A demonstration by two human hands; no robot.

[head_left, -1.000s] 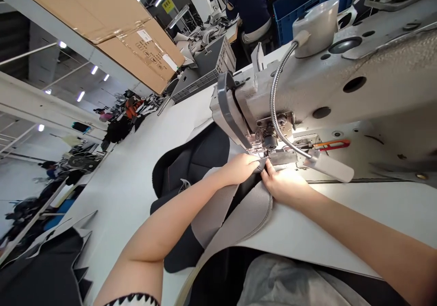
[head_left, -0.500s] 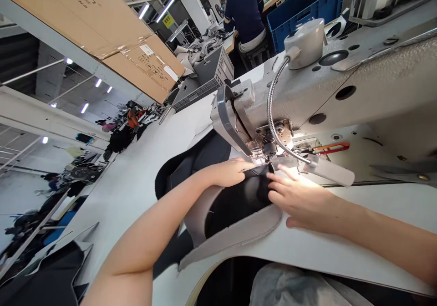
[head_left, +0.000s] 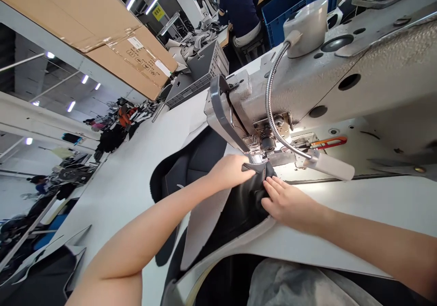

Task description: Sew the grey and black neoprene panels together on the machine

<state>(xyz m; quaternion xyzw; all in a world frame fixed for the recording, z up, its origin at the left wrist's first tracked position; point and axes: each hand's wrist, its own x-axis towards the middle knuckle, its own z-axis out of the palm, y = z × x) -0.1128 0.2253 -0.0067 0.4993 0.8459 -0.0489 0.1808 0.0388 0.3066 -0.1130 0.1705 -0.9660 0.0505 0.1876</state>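
Observation:
Under the lit needle area of the sewing machine (head_left: 268,142) lies a piece of black fabric (head_left: 239,210) with a grey backing and a line of light stitching. My left hand (head_left: 230,171) pinches a raised edge of it, just left of the presser foot. Close by on the right, my right hand (head_left: 282,201) has its fingers closed on the bunched black fabric, its thumb partly hidden. More of the dark piece spreads out left of the machine head, and its grey-backed edge hangs toward my lap.
A flexible-neck lamp (head_left: 329,165) crosses in front of the machine. Orange-handled thread snips (head_left: 329,142) rest on the machine bed. Beyond the white table (head_left: 136,169) stand a grey crate (head_left: 201,73), a cardboard box (head_left: 112,37), a blue bin (head_left: 293,14) and a seated person (head_left: 239,10).
Both hands have drawn slightly toward me, away from the needle. The fabric between them is now lifted and bunched, showing its stitched seam. My right fingers went from spread to closed on it.

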